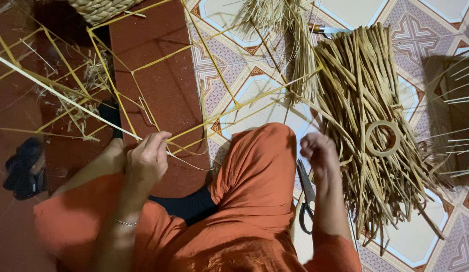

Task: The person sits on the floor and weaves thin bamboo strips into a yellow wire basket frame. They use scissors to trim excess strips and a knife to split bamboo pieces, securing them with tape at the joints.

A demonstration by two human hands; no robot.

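Head view, you seated on the floor, orange cloth over your knees.

Count: two hands in frame, both yours. One pair of scissors [307,194]. One pale ring [382,138]. One large heap of cut straw strips [375,131]; a second, thinner bundle [290,30] lies above it toward the top edge. One woven basket [101,7], only its lower edge in view, contents hidden. One dark shoe [23,168] at the far left.

Your left hand [147,161]: grip closed around a long pale strip [63,98] that runs up and left out of frame; fingers pinch it where several yellow strips cross. These strips form an open lattice [143,65] spread over the red floor and the edge of the patterned tile floor [421,30].

Your right hand [319,151]: fist closed, blurred; whether it holds a strand, you cannot tell. It sits just beside the straw heap, above the scissors.

The ring rests on top of the heap, right of your right hand. The scissors lie on the tile against your right knee, handles toward you. A thin bracelet [126,222] is on your left wrist.
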